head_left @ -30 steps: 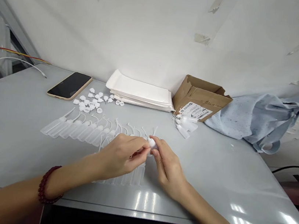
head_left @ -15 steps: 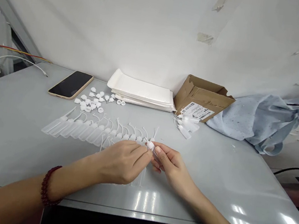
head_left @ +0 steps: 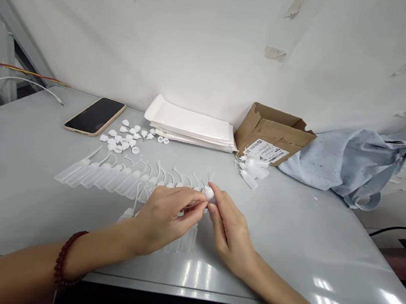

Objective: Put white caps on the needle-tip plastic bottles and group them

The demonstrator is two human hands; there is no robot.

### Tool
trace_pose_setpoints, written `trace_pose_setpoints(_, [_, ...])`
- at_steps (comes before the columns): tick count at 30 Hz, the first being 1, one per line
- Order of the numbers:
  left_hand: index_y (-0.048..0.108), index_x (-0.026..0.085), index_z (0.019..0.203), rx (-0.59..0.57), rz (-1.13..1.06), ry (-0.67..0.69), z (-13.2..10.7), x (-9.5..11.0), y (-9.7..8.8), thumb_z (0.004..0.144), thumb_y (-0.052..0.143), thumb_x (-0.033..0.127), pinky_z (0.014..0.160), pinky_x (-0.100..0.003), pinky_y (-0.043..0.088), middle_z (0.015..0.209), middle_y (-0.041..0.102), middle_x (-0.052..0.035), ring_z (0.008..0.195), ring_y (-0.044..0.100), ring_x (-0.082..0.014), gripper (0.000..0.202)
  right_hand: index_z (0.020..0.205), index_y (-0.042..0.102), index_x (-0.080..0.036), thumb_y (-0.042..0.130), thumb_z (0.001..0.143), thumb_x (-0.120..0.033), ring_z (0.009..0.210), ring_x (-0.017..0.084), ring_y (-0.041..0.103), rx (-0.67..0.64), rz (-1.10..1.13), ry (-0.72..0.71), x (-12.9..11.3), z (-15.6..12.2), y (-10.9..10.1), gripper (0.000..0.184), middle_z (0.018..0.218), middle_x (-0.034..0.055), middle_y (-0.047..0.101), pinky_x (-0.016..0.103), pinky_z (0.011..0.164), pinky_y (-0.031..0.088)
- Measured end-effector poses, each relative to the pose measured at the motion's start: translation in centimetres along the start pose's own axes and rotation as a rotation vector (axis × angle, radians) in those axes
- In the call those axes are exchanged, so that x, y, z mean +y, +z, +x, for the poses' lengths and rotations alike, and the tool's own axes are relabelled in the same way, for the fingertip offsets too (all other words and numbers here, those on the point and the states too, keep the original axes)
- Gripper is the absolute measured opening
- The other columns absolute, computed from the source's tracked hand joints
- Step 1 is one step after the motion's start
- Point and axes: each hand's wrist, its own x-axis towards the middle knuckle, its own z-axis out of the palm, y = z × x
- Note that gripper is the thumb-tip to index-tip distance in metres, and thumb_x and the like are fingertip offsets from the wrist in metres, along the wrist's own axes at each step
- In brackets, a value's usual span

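The small bottle [head_left: 209, 194] is held up at the right end of the bottle row [head_left: 129, 182], on its near side, and leans a little. Half a second ago its white top shows round and plain; now a thin dark needle [head_left: 203, 183] is seen, which points up and to the left from this top.

The right hand [head_left: 232, 229], also near the right end of the bottle row, keeps the small bottle between thumb and index finger, and these are closed on it. Before, other fingers of this hand show curled below the thumb; now they are hidden, and the index finger lies along the far side of the small bottle.

The left hand [head_left: 167, 215], in front of the right half of the bottle row, has changed more. Earlier it shows mostly its back; now it is turned, so that a gap opens behind the thumb and index finger. Their tips come close together at the side of the small bottle. A thin pale strand [head_left: 192, 204] passes in the gap, but I cannot tell what exactly the tips grip.

The nearer bottles [head_left: 186, 240], in front of the bottle row, are partly covered by the left hand. Behind the bottle row, the loose caps [head_left: 128, 137], the phone [head_left: 95, 116] and the cardboard box [head_left: 283, 135] stay unmoved.
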Motion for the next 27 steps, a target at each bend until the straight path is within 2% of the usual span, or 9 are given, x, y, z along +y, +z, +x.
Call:
trace_pose_setpoints(3, [0.061, 0.016, 0.073, -0.034, -0.030, -0.033, 0.0, -0.1, 0.0, 0.080, 0.055, 0.006, 0.048, -0.014, 0.038, 0.050, 0.048, 0.0078, 0.045, 0.043, -0.0041, 0.013, 0.140, 0.032, -0.016, 0.035, 0.093, -0.008, 0.076, 0.016, 0.052, -0.030, 0.008, -0.033, 0.1, -0.2, 0.2, 0.048, 0.088, 0.0069, 0.052, 0.029, 0.067, 0.050])
trace_pose_setpoints(6, [0.057, 0.016, 0.069, -0.084, -0.008, 0.065, 0.1, -0.4, -0.2, 0.079, 0.053, 0.004, 0.048, -0.016, 0.035, 0.050, 0.045, 0.0079, 0.046, 0.039, -0.0049, 0.016, 0.141, 0.033, -0.014, 0.035, 0.094, -0.011, 0.077, 0.015, 0.051, -0.088, 0.108, 0.025, -0.1, -0.3, -0.1, 0.047, 0.087, 0.0064, 0.052, 0.030, 0.069, 0.048])
trace_pose_setpoints(10, [0.048, 0.017, 0.066, -0.077, 0.096, 0.301, 0.0, -1.3, -0.5, 0.080, 0.050, 0.003, 0.049, -0.020, 0.035, 0.052, 0.046, 0.0068, 0.048, 0.037, -0.0066, 0.020, 0.131, 0.048, -0.013, 0.037, 0.096, -0.024, 0.065, 0.011, 0.044, -0.224, 0.417, 0.332, -0.8, 0.1, -1.0, 0.038, 0.072, -0.0005, 0.045, 0.027, 0.063, 0.042])
trace_pose_setpoints(13, [0.046, 0.017, 0.065, -0.128, 0.140, 0.394, 0.0, -1.7, -0.8, 0.081, 0.049, 0.004, 0.049, -0.022, 0.035, 0.053, 0.047, 0.0056, 0.050, 0.039, -0.0082, 0.021, 0.124, 0.054, -0.012, 0.041, 0.095, -0.032, 0.059, 0.009, 0.036, -0.326, 0.683, 0.564, -1.2, 0.6, -1.4, 0.038, 0.064, -0.0037, 0.037, 0.025, 0.057, 0.035])
trace_pose_setpoints(16, [0.050, 0.016, 0.066, -0.229, 0.215, 0.461, 0.2, -1.6, -1.1, 0.083, 0.046, 0.003, 0.049, -0.024, 0.037, 0.055, 0.052, 0.0031, 0.050, 0.041, -0.0101, 0.022, 0.115, 0.060, -0.011, 0.045, 0.093, -0.035, 0.057, 0.008, 0.033, -0.309, 0.819, 0.652, -1.1, 1.0, -1.4, 0.036, 0.064, -0.0036, 0.037, 0.025, 0.055, 0.031])
trace_pose_setpoints(19, [0.054, 0.015, 0.069, -0.242, 0.317, 0.541, 0.5, -1.1, -1.2, 0.084, 0.042, 0.001, 0.047, -0.026, 0.037, 0.057, 0.055, 0.0002, 0.049, 0.043, -0.0121, 0.024, 0.106, 0.065, -0.014, 0.047, 0.092, -0.032, 0.057, 0.008, 0.034, -0.210, 0.754, 0.612, -0.7, 1.0, -1.1, 0.029, 0.063, -0.0033, 0.037, 0.024, 0.053, 0.030])
trace_pose_setpoints(24, [0.060, 0.012, 0.071, -0.185, 0.367, 0.615, 0.7, -0.7, -1.2, 0.081, 0.048, 0.001, 0.045, -0.029, 0.036, 0.057, 0.056, -0.0012, 0.049, 0.044, -0.0136, 0.018, 0.092, 0.069, -0.015, 0.045, 0.089, -0.024, 0.057, 0.009, 0.042, -0.093, 0.415, 0.398, -0.2, 0.7, -1.0, 0.025, 0.062, -0.0020, 0.046, 0.023, 0.054, 0.035])
trace_pose_setpoints(27, [0.061, 0.012, 0.071, -0.158, 0.302, 0.578, 0.7, -0.6, -1.3, 0.083, 0.053, 0.007, 0.049, -0.027, 0.041, 0.061, 0.060, -0.0020, 0.053, 0.051, -0.0133, 0.015, 0.083, 0.069, -0.014, 0.045, 0.084, -0.018, 0.055, 0.010, 0.046, -0.049, 0.265, 0.282, -0.2, 0.5, -1.1, 0.024, 0.061, -0.0004, 0.052, 0.024, 0.053, 0.036])
